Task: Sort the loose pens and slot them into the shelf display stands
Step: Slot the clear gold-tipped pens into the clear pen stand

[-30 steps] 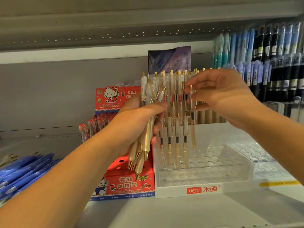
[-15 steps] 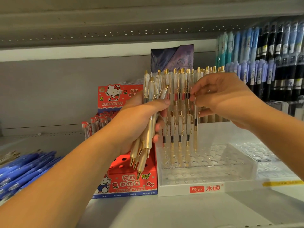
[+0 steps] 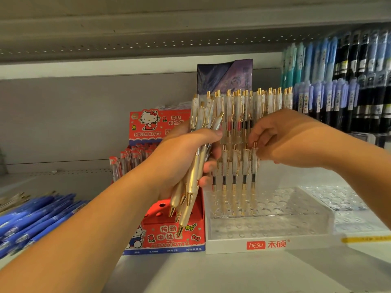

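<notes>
The left grip (image 3: 177, 159) was clenched around a bundle of pearl-white, gold-tipped plastic pens (image 3: 191, 185), tips down, at about nine o'clock of the clear acrylic tiered display stand (image 3: 232, 245) with a white base, which stood on the grey metal shelf (image 3: 211, 271). The right grip (image 3: 283, 140) pinched the gold cap of one more such pen, the end pen (image 3: 253, 170) at the three o'clock end of a front row of five, upright with its tip down among the stand's holes. The step in hand looked like seating that pen. To do it well, I would judge, the pinch should be high and light, pressing straight down until the tip bottoms out, then letting go without dragging the clip across its neighbour (those gold clips sat close together and could snag). The next pen probably belonged in the bare hole at three o'clock of this one. A red cardboard Hello Kitty pen box (image 3: 169, 235) sat just beside the stand at nine o'clock, with the bundle hanging in front of it.
</notes>
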A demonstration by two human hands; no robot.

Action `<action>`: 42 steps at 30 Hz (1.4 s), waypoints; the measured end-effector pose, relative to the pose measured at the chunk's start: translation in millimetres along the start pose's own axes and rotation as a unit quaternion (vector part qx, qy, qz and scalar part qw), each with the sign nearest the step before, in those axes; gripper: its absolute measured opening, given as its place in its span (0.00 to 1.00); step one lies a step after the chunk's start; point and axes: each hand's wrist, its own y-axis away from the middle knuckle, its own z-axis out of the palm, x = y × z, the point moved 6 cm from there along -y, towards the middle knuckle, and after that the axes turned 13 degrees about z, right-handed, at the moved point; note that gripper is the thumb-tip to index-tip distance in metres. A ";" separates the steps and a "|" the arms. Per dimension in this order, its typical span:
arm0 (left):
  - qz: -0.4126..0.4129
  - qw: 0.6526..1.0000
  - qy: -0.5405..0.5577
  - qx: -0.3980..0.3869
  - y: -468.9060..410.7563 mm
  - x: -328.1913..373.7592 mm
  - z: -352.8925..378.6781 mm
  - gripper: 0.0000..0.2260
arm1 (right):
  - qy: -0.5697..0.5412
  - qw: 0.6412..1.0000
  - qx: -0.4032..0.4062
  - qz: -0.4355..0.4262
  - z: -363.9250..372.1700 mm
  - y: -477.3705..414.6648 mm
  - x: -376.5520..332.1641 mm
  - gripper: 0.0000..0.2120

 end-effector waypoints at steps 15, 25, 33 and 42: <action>-0.003 0.995 -0.048 -0.092 12.1 4.6 20.3 0.03 | -0.422 0.890 -0.142 -0.100 9.9 11.4 -10.0 0.12; 0.001 0.974 -0.202 0.105 0.6 24.9 -7.1 0.19 | -0.461 0.859 -0.119 -0.190 0.5 15.1 -16.1 0.08; -0.049 0.973 -0.139 0.180 3.1 21.0 -3.9 0.06 | -0.548 0.808 -0.118 -0.183 -3.4 13.8 -14.6 0.08; -0.016 0.978 -0.155 0.135 8.2 11.0 -15.7 0.26 | -0.518 0.848 0.023 -0.111 -25.7 4.0 2.0 0.14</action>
